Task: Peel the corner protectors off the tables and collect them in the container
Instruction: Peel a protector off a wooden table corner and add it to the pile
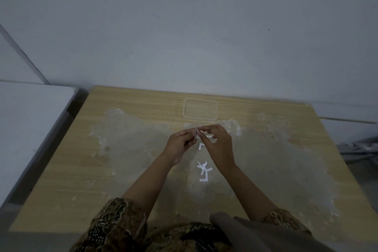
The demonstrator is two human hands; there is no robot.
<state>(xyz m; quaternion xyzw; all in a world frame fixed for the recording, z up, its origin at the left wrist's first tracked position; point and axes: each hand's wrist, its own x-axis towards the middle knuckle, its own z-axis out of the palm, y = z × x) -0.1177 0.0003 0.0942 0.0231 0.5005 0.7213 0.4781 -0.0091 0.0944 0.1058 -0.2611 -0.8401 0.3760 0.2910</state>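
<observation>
Both hands met above the table, the left hand and right hand pinching one small corner protector, its long axis upright. White paper strips lay just nearer than the grip; the clear container sat just beyond.

The picture is dim and a bit gray all over. No strong light shows, and shadows are soft. The white paper bits look brightest. The desk edges bend outward near the sides, like in a wide lens. Everything looks a little blurry and grainy.
</observation>
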